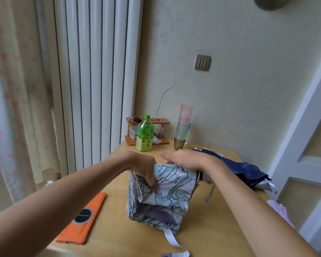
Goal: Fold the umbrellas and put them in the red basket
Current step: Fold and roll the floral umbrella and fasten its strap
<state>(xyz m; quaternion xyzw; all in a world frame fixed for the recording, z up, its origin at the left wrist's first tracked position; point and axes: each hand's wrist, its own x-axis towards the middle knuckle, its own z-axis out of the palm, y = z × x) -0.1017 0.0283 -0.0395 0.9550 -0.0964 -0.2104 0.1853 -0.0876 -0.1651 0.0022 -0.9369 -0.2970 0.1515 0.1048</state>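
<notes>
A white umbrella with a green floral print (pixel 167 197) lies collapsed on the wooden table (pixel 202 234), its canopy bunched in loose folds and its white strap trailing toward the near edge. My left hand (pixel 146 171) pinches a fold of the canopy near its top left. My right hand (pixel 183 158) rests over the top right end of the umbrella, fingers curled around it. A dark blue umbrella (pixel 245 169) with a silver lining lies unfolded behind my right forearm. No red basket is in view.
An orange phone (pixel 82 219) lies at the near left of the table. A green tea bottle (pixel 145 134), a small wooden rack (pixel 148 130) and a stack of plastic cups (pixel 183 125) stand at the back. A pink cloth (pixel 280 210) hangs at the right edge.
</notes>
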